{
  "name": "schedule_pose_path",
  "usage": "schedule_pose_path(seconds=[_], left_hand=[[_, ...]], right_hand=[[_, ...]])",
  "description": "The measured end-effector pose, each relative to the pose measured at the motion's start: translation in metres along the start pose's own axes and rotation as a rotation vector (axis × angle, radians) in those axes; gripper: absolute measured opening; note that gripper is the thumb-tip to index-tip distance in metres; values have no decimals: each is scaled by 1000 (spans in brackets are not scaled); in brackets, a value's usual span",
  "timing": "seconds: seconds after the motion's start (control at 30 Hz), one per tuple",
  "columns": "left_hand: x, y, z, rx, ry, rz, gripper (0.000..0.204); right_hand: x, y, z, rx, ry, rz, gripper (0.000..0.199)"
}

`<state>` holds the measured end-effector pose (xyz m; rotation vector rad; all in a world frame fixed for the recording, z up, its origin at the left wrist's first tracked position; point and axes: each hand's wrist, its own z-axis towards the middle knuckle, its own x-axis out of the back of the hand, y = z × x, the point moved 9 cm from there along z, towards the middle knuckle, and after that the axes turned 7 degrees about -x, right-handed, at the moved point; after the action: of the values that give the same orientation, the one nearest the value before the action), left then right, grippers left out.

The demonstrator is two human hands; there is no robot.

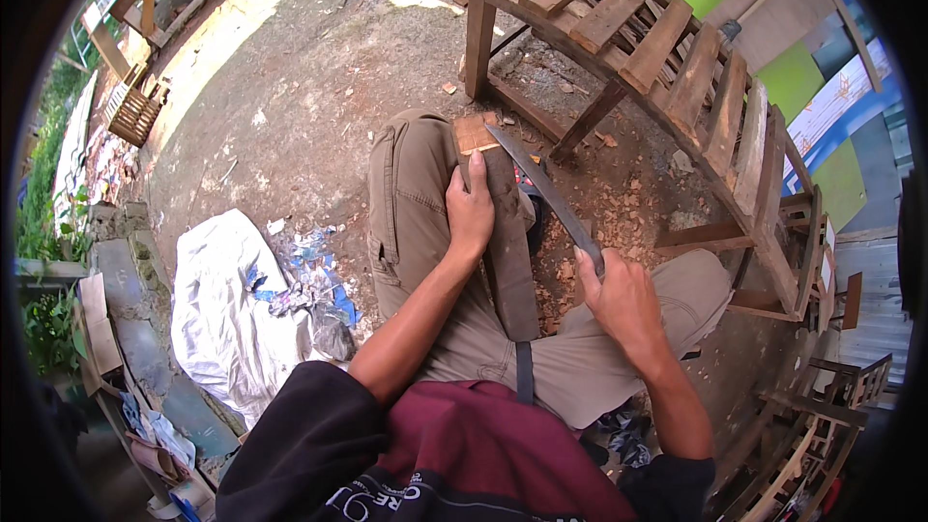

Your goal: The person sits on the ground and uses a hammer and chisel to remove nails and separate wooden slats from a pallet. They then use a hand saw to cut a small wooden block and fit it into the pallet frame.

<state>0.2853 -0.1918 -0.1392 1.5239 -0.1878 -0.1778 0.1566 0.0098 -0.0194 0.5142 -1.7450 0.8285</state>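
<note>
A dark brown wooden board point(509, 275) lies lengthwise along my bent left leg, its far end at the knee. That end point(476, 133) shows paler, bare wood. My left hand point(471, 208) is closed round the board below the pale part, thumb on top and pointing toward it. In my right hand point(623, 295) is the handle of a machete point(551, 191), the fingers wrapped round it. Its long grey blade slants up and left, with the tip by the right edge of the board's pale end. I cannot tell whether blade and wood touch.
A slatted wooden bench frame point(657, 48) stands ahead and to the right, close to the blade. Wood chips point(619, 203) litter the ground under it. White cloth point(227, 300) and plastic scraps point(314, 275) lie left of my leg. A slatted crate point(135, 114) sits far left.
</note>
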Motion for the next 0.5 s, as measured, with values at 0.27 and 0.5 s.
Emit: schedule_pose_path(seconds=[0.27,0.5], left_hand=[[1,-5,1,16,12,12,64],[-4,-4,8,-5,-3,-7,63]], right_hand=[[-8,8,3,-115,-142,66,48],[-7,8,15,-90,-105,243,48]])
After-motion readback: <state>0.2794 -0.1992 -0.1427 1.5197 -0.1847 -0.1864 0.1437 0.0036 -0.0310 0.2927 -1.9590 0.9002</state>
